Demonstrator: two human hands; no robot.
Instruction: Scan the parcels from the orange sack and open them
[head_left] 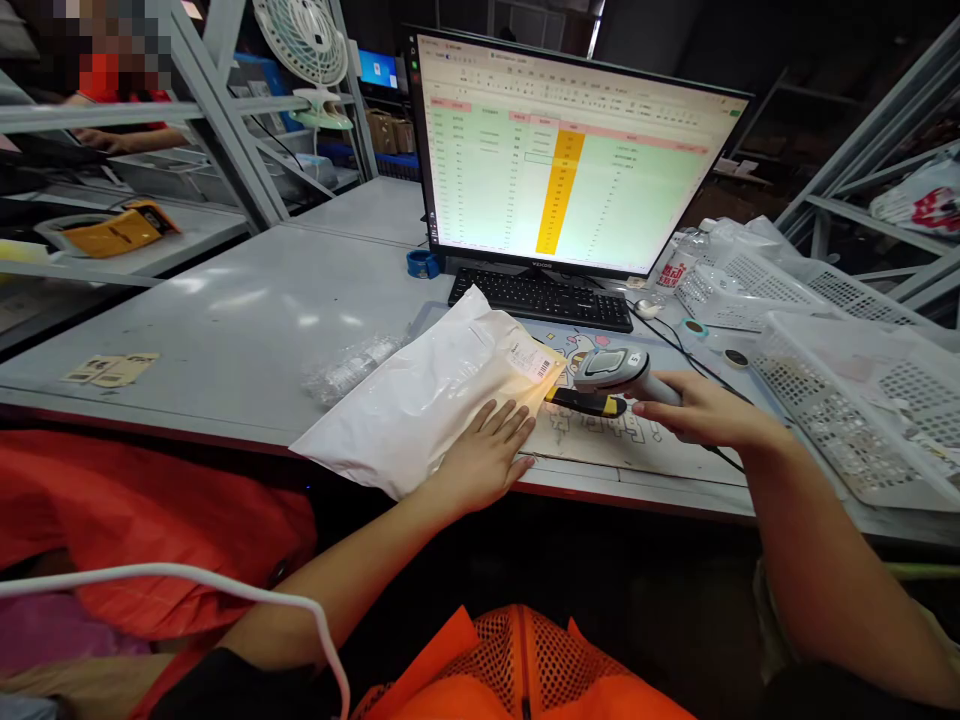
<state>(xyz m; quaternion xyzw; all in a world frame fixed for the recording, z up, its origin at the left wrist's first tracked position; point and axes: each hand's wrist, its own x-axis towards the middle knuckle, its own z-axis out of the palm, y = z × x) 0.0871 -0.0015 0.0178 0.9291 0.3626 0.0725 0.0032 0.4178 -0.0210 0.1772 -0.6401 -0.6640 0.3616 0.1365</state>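
Observation:
My left hand (pixel 484 455) lies flat with fingers spread on the lower right part of a white plastic mailer bag (pixel 420 390). A printed barcode label (pixel 529 358) sits at the bag's upper right end, lit by a yellowish glow. In my right hand (pixel 712 408) is a grey handheld barcode scanner (pixel 615 372), its head turned left towards the label. Beneath the scanner head lies a black and yellow utility knife (pixel 589 402), its left end close to the bag. Crumpled clear plastic (pixel 352 368) rests against the bag's left side.
A monitor (pixel 555 170) showing a spreadsheet stands behind a black keyboard (pixel 540 297). White perforated baskets (pixel 862 410) line the right side. A blue tape roll (pixel 424 264) sits left of the keyboard. Paper tags (pixel 112 369) lie far left, and another person's hand (pixel 112 140) shows beyond the rack.

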